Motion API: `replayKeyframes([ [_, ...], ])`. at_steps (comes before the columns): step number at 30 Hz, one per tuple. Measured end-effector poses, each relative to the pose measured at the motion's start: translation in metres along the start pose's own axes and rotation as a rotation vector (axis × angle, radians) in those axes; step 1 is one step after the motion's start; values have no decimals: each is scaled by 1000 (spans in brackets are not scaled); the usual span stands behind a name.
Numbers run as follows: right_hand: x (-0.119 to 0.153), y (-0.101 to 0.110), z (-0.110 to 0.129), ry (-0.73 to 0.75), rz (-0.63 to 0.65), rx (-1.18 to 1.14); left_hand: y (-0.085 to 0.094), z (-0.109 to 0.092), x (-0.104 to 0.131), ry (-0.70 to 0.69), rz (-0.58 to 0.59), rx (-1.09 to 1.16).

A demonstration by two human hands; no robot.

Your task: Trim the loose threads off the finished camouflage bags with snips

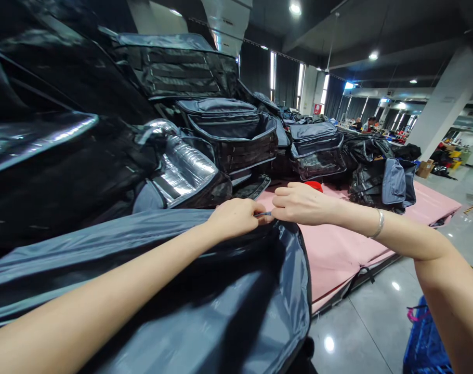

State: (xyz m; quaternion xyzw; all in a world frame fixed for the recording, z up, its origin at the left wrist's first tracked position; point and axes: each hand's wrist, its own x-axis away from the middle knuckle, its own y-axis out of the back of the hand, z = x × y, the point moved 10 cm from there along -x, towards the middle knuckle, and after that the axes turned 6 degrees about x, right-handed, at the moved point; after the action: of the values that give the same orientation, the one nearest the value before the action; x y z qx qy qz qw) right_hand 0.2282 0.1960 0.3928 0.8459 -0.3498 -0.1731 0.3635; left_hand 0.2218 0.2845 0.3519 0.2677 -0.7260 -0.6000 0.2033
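In front of me a large black bag (221,322) with a grey-blue lining lies open, its inside facing up. My left hand (236,215) is closed on the far edge of the bag, near its right corner. Just beside it, my right hand (299,203) pinches the same edge, with a silver bracelet (379,223) on that wrist. A small bit of blue edging shows between the two hands. Exactly what the fingertips press on is partly hidden.
Black bags with grey lining (236,130) are piled to the left and ahead. A pink sheet (338,254) lies under some, with a red round object (313,185) on it. A blue basket (425,337) stands on the floor at lower right. Distant people work near a pillar (447,98).
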Motion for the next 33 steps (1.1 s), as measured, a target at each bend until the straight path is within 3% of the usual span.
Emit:
replayKeyframes([
  [14,-12,-14,-7,58,100,-110,2,-4,2,11,10,-51],
  [20,-5,-9,18,276,86,-597,7,-5,3,-23,-42,0],
  [22,-1,-6,15,233,28,-662,8,-5,2,-35,-51,5],
  [25,6,-7,-15,-35,-77,-534,7,-6,2,-41,-37,-17],
  [27,12,-7,-29,-125,-111,-405,6,-7,2,-43,-26,-28],
  [33,7,-6,-13,25,-76,-66,6,-8,2,-41,-19,-14],
])
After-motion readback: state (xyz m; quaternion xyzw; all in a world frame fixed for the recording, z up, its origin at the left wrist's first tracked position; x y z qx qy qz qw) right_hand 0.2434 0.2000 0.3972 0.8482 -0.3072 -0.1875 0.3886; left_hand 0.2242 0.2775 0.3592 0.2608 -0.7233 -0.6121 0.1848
